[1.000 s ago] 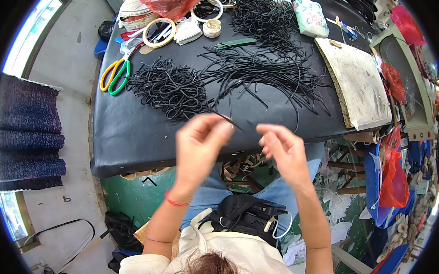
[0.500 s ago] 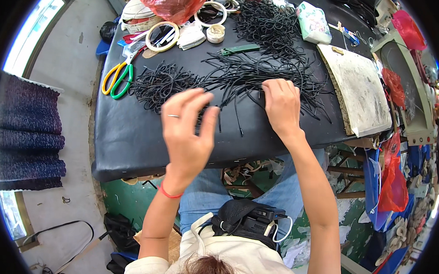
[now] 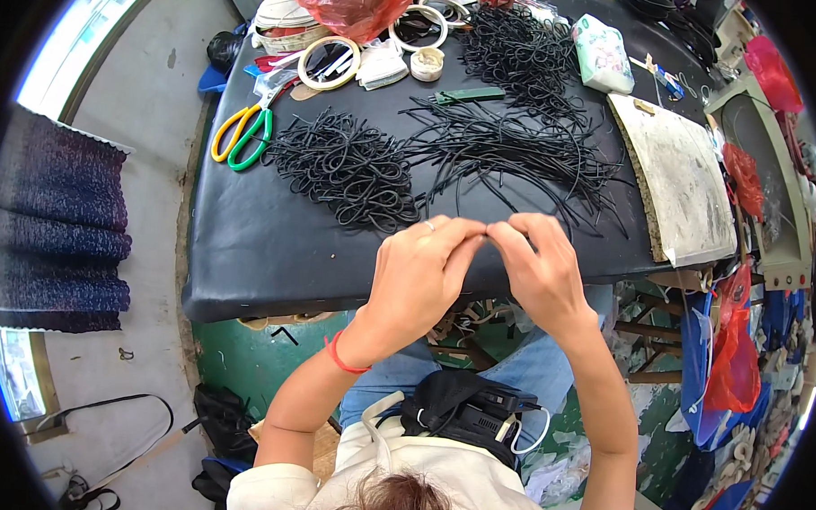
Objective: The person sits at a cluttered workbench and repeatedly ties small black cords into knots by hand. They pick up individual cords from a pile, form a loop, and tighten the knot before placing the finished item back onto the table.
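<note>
My left hand [image 3: 418,275] and my right hand [image 3: 544,271] meet fingertip to fingertip above the near part of the table, both pinched closed. A thin dark bit of black cord shows between the fingertips; the rest of it is hidden by my fingers. Just beyond my right hand lies a spread of loose, straight black cords [image 3: 528,156]. Past my left hand is a pile of looped black cords [image 3: 343,172]. A larger tangled heap of black cords [image 3: 523,57] sits farther back.
Scissors with yellow and green handles [image 3: 253,137] lie at the left of the black-covered table [image 3: 273,268]. Behind are tape rolls [image 3: 329,63], a small round tub [image 3: 426,64], a green strip [image 3: 470,95] and a tissue pack [image 3: 604,55]. A stained board [image 3: 676,183] stands at the right.
My right hand has drawn back from the loose cords toward me. My left hand has moved right and its spread fingers have closed, so both hands now meet.
</note>
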### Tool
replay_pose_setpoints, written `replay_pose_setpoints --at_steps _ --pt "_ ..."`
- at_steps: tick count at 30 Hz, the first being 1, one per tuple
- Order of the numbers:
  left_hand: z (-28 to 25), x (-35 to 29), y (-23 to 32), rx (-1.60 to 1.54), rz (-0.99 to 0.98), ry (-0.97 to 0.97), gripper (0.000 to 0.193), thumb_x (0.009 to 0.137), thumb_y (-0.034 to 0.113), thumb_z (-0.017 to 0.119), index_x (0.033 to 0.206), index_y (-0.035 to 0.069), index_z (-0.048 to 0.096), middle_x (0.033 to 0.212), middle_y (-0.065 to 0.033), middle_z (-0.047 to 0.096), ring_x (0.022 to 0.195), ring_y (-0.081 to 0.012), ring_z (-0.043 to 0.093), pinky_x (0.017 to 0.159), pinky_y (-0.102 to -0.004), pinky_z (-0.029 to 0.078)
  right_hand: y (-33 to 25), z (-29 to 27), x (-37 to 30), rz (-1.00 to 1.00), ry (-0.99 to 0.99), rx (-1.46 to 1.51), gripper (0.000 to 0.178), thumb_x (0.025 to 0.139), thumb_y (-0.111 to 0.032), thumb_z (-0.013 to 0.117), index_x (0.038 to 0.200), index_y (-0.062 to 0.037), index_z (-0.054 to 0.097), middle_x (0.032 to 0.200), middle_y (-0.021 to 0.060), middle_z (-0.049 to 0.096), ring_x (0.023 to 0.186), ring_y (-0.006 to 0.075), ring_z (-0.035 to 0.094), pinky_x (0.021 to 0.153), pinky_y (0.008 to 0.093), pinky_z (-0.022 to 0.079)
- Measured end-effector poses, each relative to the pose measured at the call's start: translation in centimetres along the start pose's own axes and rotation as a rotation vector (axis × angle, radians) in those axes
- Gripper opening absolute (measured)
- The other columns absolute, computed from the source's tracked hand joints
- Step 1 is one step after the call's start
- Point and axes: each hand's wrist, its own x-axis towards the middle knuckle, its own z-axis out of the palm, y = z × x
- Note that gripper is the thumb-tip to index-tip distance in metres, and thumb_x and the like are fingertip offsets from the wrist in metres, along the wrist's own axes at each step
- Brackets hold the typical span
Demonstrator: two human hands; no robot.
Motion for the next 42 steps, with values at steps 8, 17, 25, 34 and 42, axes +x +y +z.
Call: replay_pose_setpoints --at_steps 8,17,25,34,42 --pt "-1.6 -2.5 -0.8 -0.549 -0.415 -0.271 0.014 0.085 0.007 0.057 0.093 -0.004 0.063 0.087 -0.0079 0.065 0.079 -0.0109 0.061 0.071 -0.024 0.049 -0.9 -1.9 -0.5 0.099 -0.086 0.137 0.024 0.069 -0.001 0.061 0.093 -0.0053 0.062 0.078 0.006 0.053 0.065 0.0196 0.054 0.056 0.0296 0.044" --pt "0.3 -2.2 -0.6 -1.091 -0.659 -0.029 0.018 0.088 0.015 0.058 0.097 -0.001 0.06 0.087 -0.0081 0.063 0.077 -0.0125 0.062 0.06 -0.0223 0.052 -2.4 0.7 1.5 0.381 0.207 0.213 0.013 0.077 -0.001 0.062 0.09 -0.003 0.061 0.079 0.0104 0.058 0.066 0.0233 0.058 0.059 0.0313 0.047" --pt "0.9 -2.3 -1.6 -1.202 -0.67 0.051 0.018 0.088 0.015 0.056 0.1 0.001 0.059 0.085 -0.0042 0.062 0.076 -0.0103 0.061 0.056 -0.0192 0.053 -4.2 1.6 0.8 0.489 0.072 0.563 0.018 0.08 0.004 0.056 0.097 -0.0006 0.06 0.086 0.0116 0.06 0.07 0.0222 0.061 0.06 0.0297 0.049" --pt "1.0 -2.3 -1.7 -1.601 -0.696 0.214 0.012 0.09 0.016 0.052 0.096 0.006 0.057 0.09 -0.0024 0.059 0.075 -0.0095 0.057 0.075 -0.0268 0.048 -3.5 0.1 -0.4 0.426 0.009 0.406 0.017 0.076 0.001 0.062 0.092 -0.0015 0.06 0.081 0.0077 0.06 0.068 0.023 0.059 0.059 0.0301 0.048" --pt "0.5 -2.2 -1.6 -1.439 -0.803 -0.08 0.014 0.088 0.013 0.056 0.097 0.003 0.061 0.082 0.0004 0.057 0.072 -0.0057 0.054 0.074 -0.0258 0.051 -3.3 0.0 0.3 0.165 0.045 0.085 0.02 0.07 0.0 0.064 0.09 -0.0016 0.06 0.077 0.0057 0.054 0.068 0.0209 0.052 0.061 0.0313 0.042"
